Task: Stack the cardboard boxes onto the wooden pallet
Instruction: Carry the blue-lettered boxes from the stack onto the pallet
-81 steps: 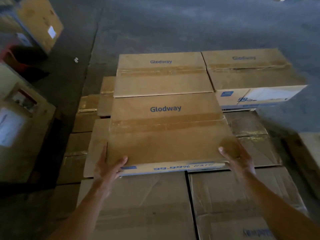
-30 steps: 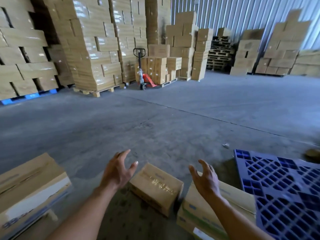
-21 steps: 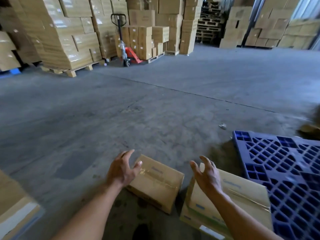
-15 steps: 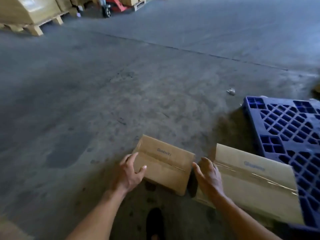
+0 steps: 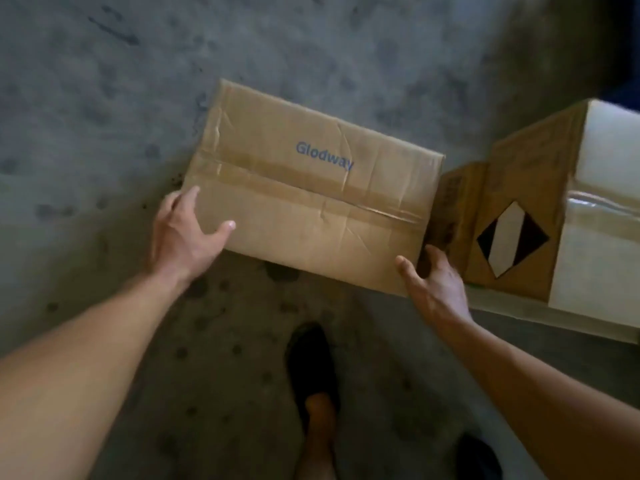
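Observation:
A brown cardboard box (image 5: 311, 202) printed "Glodway", taped along its top seam, lies on the concrete floor right below me. My left hand (image 5: 183, 237) grips its near left corner, thumb on the top face and fingers down the left side. At the near right corner my right hand (image 5: 433, 282) holds on, thumb at the edge and fingers tucked into the gap beside the neighbouring box. No wooden pallet is in view.
A second, larger cardboard box (image 5: 519, 209) with a black-and-white diamond label and a white top stands against the right side of the first. My dark shoe (image 5: 311, 362) is planted just in front of the box. Stained grey floor (image 5: 104, 98) stretches left and ahead.
My view has dropped from the warehouse to straight down over the floor. Both hands went from open in the air to the small box and closed on its two near corners.

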{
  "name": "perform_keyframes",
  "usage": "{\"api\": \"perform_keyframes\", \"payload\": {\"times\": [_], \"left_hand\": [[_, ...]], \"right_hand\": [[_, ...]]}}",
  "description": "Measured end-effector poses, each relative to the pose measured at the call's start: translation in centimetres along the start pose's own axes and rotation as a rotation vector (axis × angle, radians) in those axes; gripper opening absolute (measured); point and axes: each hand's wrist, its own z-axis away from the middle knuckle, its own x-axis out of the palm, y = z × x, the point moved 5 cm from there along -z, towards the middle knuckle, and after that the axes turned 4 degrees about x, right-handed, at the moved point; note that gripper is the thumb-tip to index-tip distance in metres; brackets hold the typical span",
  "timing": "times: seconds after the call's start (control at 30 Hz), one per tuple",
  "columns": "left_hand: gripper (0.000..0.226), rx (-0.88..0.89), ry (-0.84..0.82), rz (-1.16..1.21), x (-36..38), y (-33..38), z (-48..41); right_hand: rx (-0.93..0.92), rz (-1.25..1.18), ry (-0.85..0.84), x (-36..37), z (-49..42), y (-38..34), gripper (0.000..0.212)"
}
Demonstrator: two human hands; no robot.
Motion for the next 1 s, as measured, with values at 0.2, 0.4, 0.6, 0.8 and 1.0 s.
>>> {"api": "perform_keyframes", "payload": {"times": [0.2,0.4,0.6,0.8,1.0], "left_hand": [[0.106,-0.035,0.068,-0.014,4.1,-4.2,-4.3],[0.110,-0.280,0.023,0.190,4.3,-6.7,-5.6],[0.073,-0.287,0.046,0.324,-0.1,-5.9,-4.2],[0.090,-0.422,0.129,0.825,-8.2,-2.3,2.3],[0.087,-0.514,0.249,1.117,-15.6,3.3,16.3]], "right_hand": [[0.133,-0.079,0.104,5.5,-4.9,3.6,0.073],[0.173,-0.135,0.081,6.0,-5.4,4.4,0.064],[0.076,-0.238,-0.020,-0.2,-3.6,0.2,0.084],[-0.013,-0.463,-0.044,-10.2,-0.1,-8.5,0.079],[-0.135,-0.528,-0.174,-18.8,7.5,-13.9,0.084]]}}
